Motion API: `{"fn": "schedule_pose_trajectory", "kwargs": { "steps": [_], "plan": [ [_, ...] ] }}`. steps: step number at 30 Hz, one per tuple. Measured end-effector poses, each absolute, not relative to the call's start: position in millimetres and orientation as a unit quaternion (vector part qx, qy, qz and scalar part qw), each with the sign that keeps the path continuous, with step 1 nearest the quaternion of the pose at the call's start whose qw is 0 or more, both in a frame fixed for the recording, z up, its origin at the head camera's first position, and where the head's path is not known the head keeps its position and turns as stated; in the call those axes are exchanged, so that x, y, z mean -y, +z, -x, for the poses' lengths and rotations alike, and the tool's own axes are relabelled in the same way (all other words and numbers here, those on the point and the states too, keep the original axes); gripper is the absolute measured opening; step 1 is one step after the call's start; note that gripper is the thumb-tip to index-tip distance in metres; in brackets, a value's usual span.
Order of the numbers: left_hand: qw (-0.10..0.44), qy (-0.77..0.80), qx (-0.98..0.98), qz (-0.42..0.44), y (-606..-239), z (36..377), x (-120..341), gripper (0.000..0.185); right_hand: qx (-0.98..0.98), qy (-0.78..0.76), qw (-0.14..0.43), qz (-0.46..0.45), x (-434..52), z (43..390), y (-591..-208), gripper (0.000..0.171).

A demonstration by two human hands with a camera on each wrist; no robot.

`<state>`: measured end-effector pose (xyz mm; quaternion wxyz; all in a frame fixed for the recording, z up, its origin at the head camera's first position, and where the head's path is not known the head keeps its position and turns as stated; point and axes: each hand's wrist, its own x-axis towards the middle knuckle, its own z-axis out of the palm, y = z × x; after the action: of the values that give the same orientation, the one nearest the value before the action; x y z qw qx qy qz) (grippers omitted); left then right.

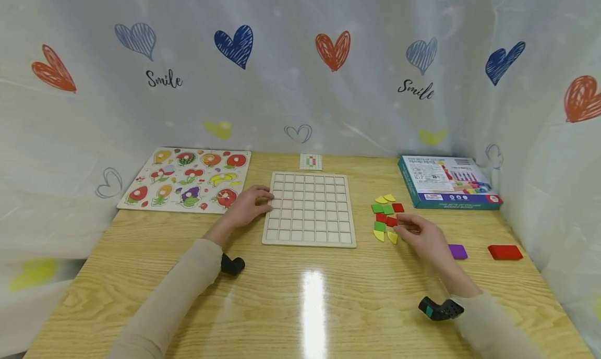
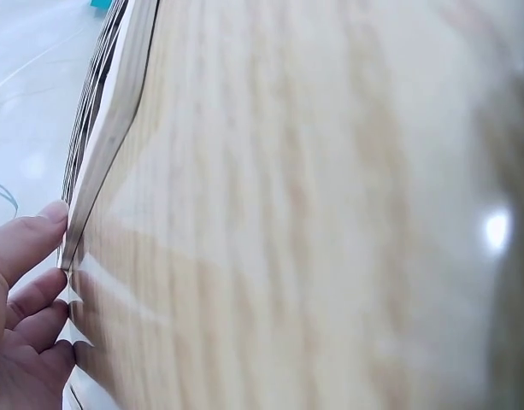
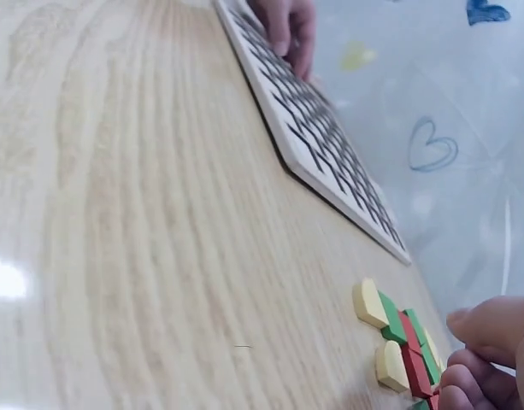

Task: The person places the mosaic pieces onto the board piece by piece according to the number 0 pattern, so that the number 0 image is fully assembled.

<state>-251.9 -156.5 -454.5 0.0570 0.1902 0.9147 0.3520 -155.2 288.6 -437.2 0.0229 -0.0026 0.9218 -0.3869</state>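
Note:
A pale wooden grid board (image 1: pixel 309 208) lies flat in the middle of the table. My left hand (image 1: pixel 249 205) rests at its left edge; in the left wrist view, the thumb (image 2: pixel 31 239) touches the board's rim. Right of the board is a cluster of small tiles: red squares (image 1: pixel 381 218), green squares (image 1: pixel 379 226) and yellow rounded-edge pieces (image 1: pixel 379 236). Over the right side of this cluster is my right hand (image 1: pixel 424 236), fingers loosely bent beside a red tile (image 1: pixel 392 222). No tile shows between its thumb and fingers.
Behind the board lies a small pattern card (image 1: pixel 311 162). A fruit puzzle board (image 1: pixel 183 184) is at the left, and a toy box (image 1: pixel 451 184) at the back right. Purple (image 1: pixel 458 252) and red (image 1: pixel 505 252) blocks lie right of my right hand. A curtain (image 1: pixel 281 98) borders the table.

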Motion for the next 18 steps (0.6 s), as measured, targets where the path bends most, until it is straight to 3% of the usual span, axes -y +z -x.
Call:
{"fn": "schedule_pose_trajectory", "kwargs": {
  "steps": [10,18],
  "plan": [
    [0.058,0.355,-0.914,-0.188,-452,253,158,0.031,-0.948,-0.309,-0.006,0.081,-280,145,-448,0.033],
    [0.056,0.347,-0.915,-0.198,-451,252,159,0.031,-0.95,-0.301,0.005,0.084,-281,146,-449,0.037]
  ]
}}
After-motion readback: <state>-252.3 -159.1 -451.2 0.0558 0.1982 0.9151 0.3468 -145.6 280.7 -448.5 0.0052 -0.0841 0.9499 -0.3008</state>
